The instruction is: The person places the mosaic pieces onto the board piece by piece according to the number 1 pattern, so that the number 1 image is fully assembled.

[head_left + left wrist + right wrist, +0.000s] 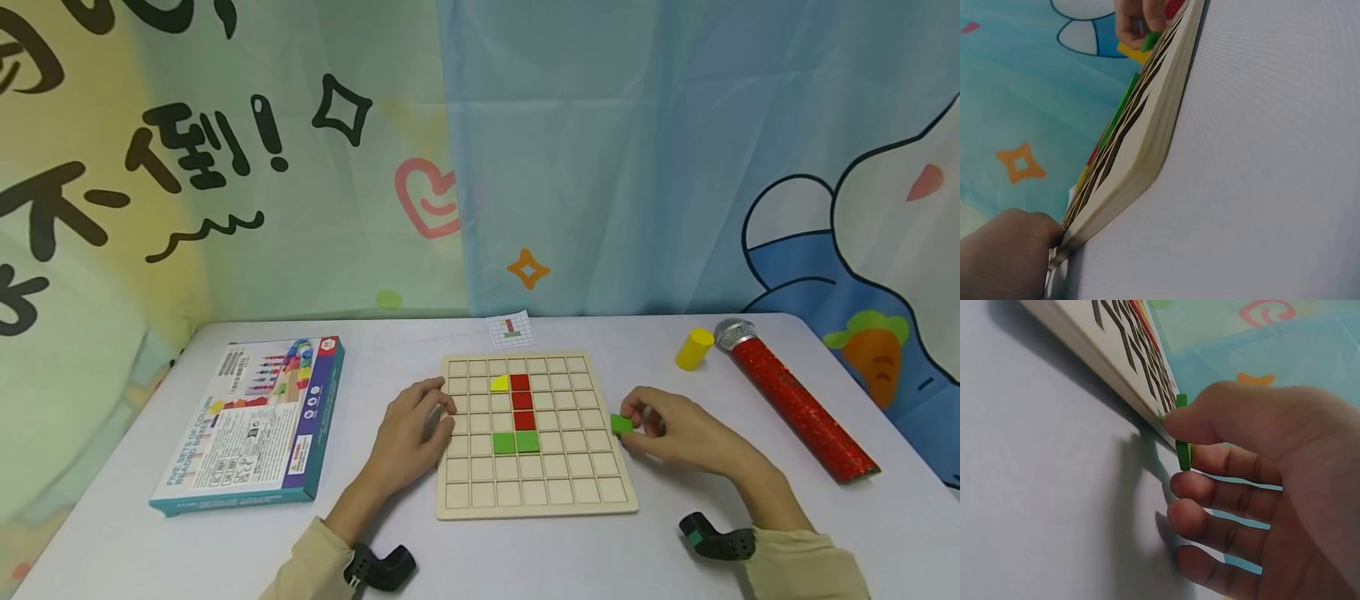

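A square wooden grid board (537, 492) lies flat on the table. Three red tiles (522, 401) form a column on it, with a yellow quarter-round tile (499, 383) left of the top one. Two green tiles (516, 442) sit side by side below. My left hand (409, 429) rests against the board's left edge, fingers loosely bent; its thumb (1013, 247) touches the edge in the left wrist view. Just off the board's right edge, my right hand (678, 429) pinches a thin green tile (1183, 456) between thumb and index finger. Its other fingers are bent and hold nothing.
A small card (511, 331) with a printed grid pattern lies behind the board. Farther left is a flat box (247, 425). A yellow cylinder (694, 349) and a red glittery microphone (802, 408) lie at the right. A printed curtain (570, 183) hangs behind the table.
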Demonstrator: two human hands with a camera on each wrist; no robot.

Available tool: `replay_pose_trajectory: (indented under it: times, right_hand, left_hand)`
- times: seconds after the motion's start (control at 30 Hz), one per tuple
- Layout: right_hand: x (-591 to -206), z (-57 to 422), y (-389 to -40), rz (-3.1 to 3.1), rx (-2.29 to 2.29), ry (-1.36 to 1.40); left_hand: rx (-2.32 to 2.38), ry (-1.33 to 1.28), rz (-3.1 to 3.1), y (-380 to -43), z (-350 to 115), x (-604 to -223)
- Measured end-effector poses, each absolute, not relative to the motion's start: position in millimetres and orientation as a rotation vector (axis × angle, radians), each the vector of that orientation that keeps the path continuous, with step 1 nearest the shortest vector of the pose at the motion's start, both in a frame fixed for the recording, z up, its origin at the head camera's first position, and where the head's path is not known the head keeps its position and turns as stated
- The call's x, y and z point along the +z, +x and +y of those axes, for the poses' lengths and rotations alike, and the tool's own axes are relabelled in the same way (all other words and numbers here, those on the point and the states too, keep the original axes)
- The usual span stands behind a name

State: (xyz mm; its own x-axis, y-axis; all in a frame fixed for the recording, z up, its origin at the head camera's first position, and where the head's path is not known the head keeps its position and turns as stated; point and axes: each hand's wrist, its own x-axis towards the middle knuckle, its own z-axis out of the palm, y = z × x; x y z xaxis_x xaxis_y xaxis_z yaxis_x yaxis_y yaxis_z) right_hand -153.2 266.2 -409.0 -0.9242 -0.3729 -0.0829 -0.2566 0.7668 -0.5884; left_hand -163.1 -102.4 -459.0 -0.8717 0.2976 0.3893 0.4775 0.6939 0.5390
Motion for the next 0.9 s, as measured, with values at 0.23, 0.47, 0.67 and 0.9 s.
replay_pose_trajectory:
  times: [0.23, 0.47, 0.67, 0.9]
  right_hand:
    - [-410.5, 256.7, -152.0, 2.776, -0.874, -0.499]
    - [-411.3, 251.6, -150.2, 2.799, -0.880, -0.535]
    - [-412.4, 247.8, -149.5, 2.814, -0.878, -0.563]
    - [-412.1, 243.2, -149.5, 2.814, -0.896, -0.597]
  left_hand:
    - [-0.954, -0.613, -2.637, -163.0, -102.5, -458.3]
    - [-0.933, -0.614, -2.633, -164.2, -102.2, -460.3]
    - [-0.933, -0.616, -2.640, -163.8, -102.1, -460.1]
    - [-0.932, -0.620, -2.636, -163.5, -102.6, -458.7]
